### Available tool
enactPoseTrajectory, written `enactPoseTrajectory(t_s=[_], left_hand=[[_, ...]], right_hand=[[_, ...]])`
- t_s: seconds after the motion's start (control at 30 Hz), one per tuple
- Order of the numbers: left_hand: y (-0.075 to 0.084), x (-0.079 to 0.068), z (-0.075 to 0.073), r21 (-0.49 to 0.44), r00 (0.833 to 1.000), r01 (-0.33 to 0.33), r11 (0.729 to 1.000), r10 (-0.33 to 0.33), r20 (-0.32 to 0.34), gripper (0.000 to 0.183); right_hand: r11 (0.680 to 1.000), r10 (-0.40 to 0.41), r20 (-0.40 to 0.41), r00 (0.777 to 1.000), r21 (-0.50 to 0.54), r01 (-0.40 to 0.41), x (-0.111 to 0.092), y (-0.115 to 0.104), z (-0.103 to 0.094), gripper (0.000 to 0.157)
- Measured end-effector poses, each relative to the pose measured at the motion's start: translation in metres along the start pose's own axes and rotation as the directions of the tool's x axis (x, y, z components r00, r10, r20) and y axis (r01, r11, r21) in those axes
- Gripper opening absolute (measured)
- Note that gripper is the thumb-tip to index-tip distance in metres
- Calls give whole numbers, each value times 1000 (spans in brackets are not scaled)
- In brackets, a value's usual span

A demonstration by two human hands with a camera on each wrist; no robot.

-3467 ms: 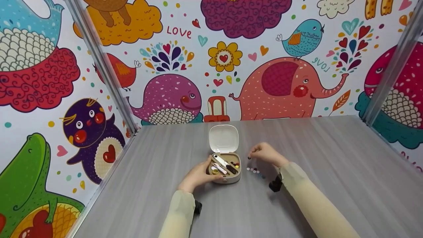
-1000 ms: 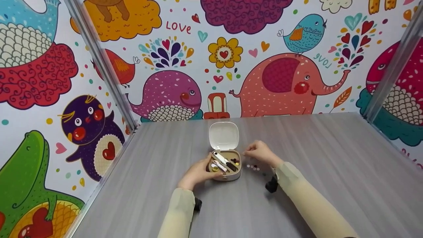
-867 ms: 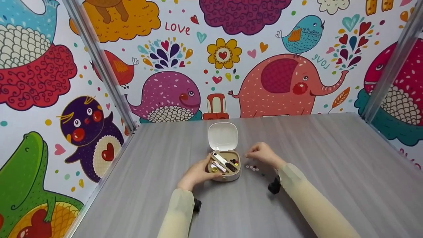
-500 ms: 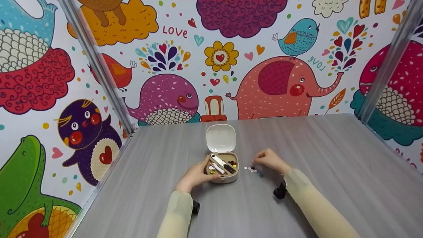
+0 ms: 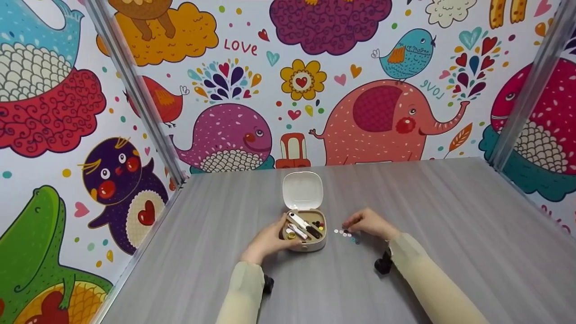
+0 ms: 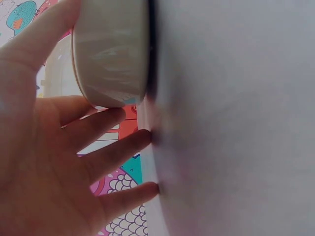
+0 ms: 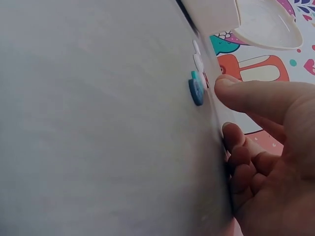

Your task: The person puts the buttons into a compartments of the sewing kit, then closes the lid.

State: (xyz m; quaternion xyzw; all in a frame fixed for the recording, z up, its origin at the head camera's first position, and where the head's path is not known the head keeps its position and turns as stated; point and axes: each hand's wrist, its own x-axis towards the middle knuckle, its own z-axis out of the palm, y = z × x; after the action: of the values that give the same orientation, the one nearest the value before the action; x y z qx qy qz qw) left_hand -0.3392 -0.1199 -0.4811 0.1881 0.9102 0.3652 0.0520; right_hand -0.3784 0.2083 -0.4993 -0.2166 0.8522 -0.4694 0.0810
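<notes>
Left hand point(image 5: 268, 240) grips hinged-lid box point(image 5: 313, 245); right hand point(image 5: 371, 223) is at loose buttons point(image 5: 345, 234), whether pinching one: cannot tell. Risk: a thumb nudge could scatter them.

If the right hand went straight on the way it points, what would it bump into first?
Likely the small, round, pale, plastic-looking buttons just ahead of the right hand; beyond them stands the rounded, cream, plastic-looking box. The hand's height is hard to judge.
</notes>
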Motion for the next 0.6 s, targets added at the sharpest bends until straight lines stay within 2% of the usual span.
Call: enactPoseTrajectory(t_s=[0.2,0.33,0.6], left_hand=[[1,0,0,12,1000,14,1000,-14,3,103],[1,0,0,24,1000,-4,1000,4,-5,102],[0,-1,1,12,1000,-2,1000,2,-7,102]], right_hand=[[1000,-29,19,999,1,29,0,-1,2,21],[999,-33,20,999,2,33,1,-2,3,21],[1000,-9,21,1000,-18,9,2,0,5,16]])
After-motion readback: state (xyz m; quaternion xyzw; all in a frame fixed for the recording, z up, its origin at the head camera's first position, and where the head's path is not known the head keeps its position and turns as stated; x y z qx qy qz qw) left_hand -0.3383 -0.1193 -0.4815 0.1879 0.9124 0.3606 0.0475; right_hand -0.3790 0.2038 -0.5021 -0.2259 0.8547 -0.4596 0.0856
